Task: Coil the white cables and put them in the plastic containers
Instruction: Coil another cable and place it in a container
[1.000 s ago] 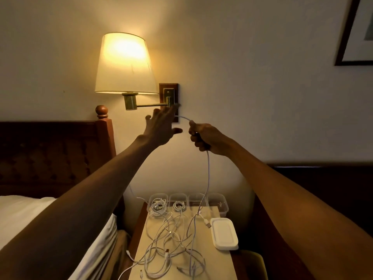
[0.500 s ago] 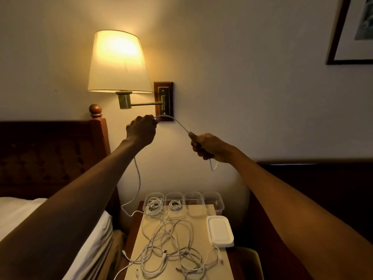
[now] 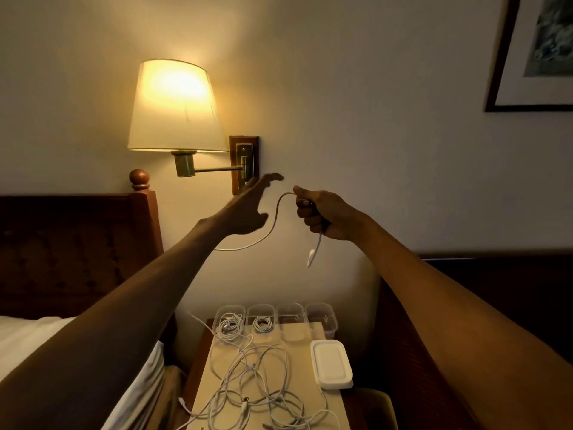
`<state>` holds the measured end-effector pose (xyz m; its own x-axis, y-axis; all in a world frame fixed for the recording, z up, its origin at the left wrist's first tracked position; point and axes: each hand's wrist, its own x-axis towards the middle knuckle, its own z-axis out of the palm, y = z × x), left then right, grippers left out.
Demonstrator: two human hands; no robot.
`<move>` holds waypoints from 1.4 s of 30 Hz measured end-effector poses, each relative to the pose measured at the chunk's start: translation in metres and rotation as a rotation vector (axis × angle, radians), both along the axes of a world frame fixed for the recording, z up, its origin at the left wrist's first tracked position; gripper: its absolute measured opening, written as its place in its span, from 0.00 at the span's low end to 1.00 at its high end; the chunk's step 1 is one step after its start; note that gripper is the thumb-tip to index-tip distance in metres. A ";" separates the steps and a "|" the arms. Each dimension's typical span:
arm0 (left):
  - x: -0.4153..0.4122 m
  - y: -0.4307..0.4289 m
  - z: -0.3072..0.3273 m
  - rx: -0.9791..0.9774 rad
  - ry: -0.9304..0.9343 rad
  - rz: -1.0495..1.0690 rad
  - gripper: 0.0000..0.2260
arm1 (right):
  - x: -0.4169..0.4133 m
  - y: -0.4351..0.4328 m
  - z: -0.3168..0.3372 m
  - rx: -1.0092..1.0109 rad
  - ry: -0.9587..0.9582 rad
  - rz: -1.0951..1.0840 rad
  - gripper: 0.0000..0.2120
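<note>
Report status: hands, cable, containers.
Right hand grips white cable, plug end dangling. Left hand open beside its loop. Two containers hold coils; loose cables tangled on table.

Dim, warm glow from wall lamp (image 3: 176, 107)

Two bare arms fill the lower frame, uncovered from its bottom corners to the fingertips. The left forearm (image 3: 130, 321) and right forearm (image 3: 434, 305) look broad and heavy close to the wide-angle lens, then narrow sharply toward slim wrists. Warm amber light runs along their upper edges, while the undersides fall into deep shadow. The left hand (image 3: 248, 209) reads mostly as a dark silhouette, its fingertips (image 3: 274, 177) smeared by blur. The right hand (image 3: 322, 215) is sharper, with its knuckles and thumb (image 3: 302, 191) picked out by the same warm light against the pale wall behind.
</note>
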<state>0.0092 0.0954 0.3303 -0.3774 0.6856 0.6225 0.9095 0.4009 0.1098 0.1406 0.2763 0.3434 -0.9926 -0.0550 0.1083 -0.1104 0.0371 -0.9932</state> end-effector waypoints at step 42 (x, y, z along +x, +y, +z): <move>0.037 0.009 0.027 0.119 -0.154 0.050 0.09 | 0.021 0.003 0.021 -0.369 -0.198 0.444 0.17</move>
